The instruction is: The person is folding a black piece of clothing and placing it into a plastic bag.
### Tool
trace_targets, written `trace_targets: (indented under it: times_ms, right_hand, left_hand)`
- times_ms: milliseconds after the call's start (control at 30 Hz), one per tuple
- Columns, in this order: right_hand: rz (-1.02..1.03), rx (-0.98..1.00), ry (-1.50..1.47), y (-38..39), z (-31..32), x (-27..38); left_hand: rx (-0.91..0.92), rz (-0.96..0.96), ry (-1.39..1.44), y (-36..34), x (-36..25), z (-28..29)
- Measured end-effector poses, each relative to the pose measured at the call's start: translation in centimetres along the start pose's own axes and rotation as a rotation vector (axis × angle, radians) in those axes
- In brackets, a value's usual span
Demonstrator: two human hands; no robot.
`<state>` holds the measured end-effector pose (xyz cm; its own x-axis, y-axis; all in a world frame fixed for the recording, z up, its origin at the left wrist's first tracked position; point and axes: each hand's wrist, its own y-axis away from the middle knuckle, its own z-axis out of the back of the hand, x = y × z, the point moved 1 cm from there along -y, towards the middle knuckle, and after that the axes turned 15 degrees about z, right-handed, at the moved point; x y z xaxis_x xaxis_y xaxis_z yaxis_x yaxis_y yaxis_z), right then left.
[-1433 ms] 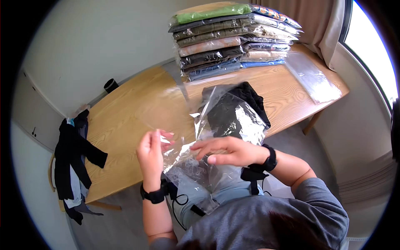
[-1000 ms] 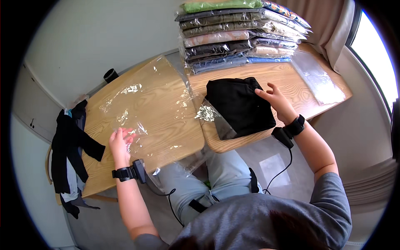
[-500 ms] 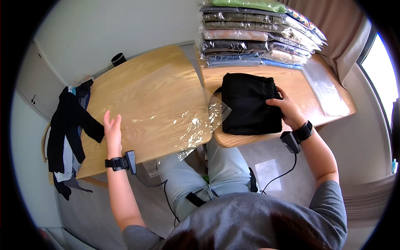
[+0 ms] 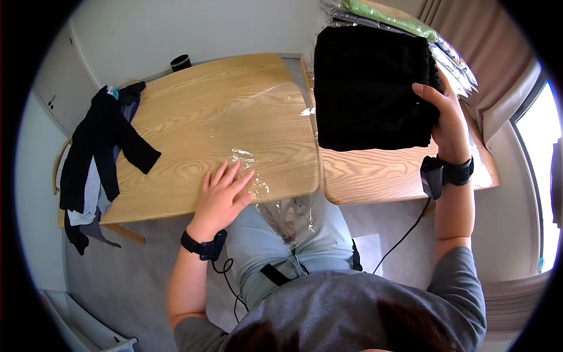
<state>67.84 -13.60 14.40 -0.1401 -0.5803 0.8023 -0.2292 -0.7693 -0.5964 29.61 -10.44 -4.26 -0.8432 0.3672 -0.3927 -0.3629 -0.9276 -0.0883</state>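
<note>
Lifted since the earlier frame, a folded black garment (image 4: 372, 91) is pinched in the right hand (image 4: 450, 120) above the worktop (image 4: 366, 179), as the splayed left hand (image 4: 220, 199) apparently smooths a clear bag (image 4: 245, 155), the next move likely calling for folds kept square.

The folded, square cloth garment (image 4: 369, 88) is plain black, my short-sleeved T-shirt (image 4: 352, 299) heathered grey, my long trousers (image 4: 334, 234) pale blue, the wooden tabletop (image 4: 182, 123) tan with wavy grain.

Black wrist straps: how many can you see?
2: one strap on the wrist of the left hand; another strap on that of the right hand, which holds a folded black garment. No others show.
</note>
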Motion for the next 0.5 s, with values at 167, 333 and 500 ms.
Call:
trace_targets:
  times_ms: [167, 333, 500]
  right_hand:
    - [0.145, -0.016, 0.049, -0.3, -0.4, 2.3]
    - [0.186, -0.096, 0.247, -1.1, 3.8, 5.3]
    - [0.15, -0.071, 0.204, -1.5, 2.3, 6.5]
  left_hand:
    - [0.032, 0.12, -0.161, -0.5, 1.2, 0.6]
    - [0.05, 0.248, -0.145, -0.9, 4.5, 3.2]
    - [0.034, 0.303, -0.078, -0.9, 7.6, 4.5]
